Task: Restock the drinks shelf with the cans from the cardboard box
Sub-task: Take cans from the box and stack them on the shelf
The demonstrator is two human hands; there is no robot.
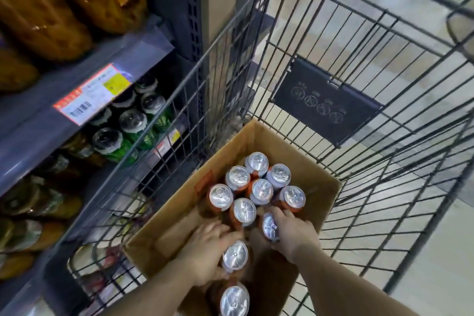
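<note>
Hands in cardboard box [315, 177]: left hand [207, 251] and right hand [292, 233] each grip can.

Inside the cardboard box [318, 187], you have bare floor left of the cans [256, 192]. The cart's wire wall [164, 120] stands between the box and the shelf [77, 100]; above the box nothing blocks you.

Head camera looks steeply down, close above the cardboard box [164, 226] in a trolley [333, 64].
</note>
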